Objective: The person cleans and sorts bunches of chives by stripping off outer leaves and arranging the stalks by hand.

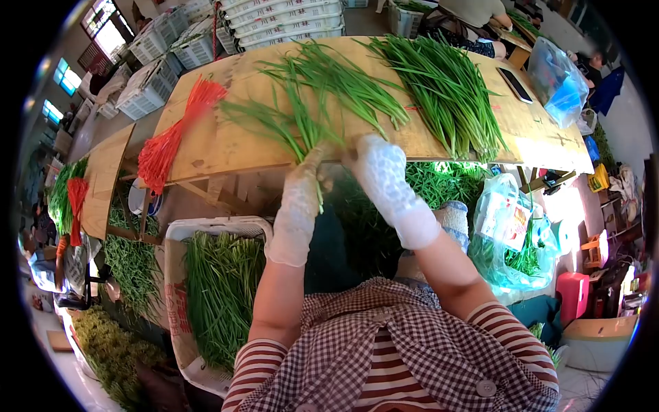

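Observation:
My left hand (299, 196), in a whitish glove, is closed around the lower ends of a small bunch of garlic chives (299, 127), whose leaves fan out blurred over the wooden table (233, 147). My right hand (383, 168), gloved in white, is at the table's front edge to the right of that bunch. Motion smears its fingertips, so whether they hold anything is unclear. Just beyond it lies a loose spread of garlic chives (353, 86). A larger pile of garlic chives (446, 96) rests farther right, with a bit of red tie near it.
Red ties (180, 134) lie in a bundle at the table's left. A phone (515, 85) and a blue plastic bag (555, 79) are at the right. Below left stands a white crate (220, 228) of greens; below right hangs a bag (504, 213). Stacked crates (285, 24) stand behind, near other people.

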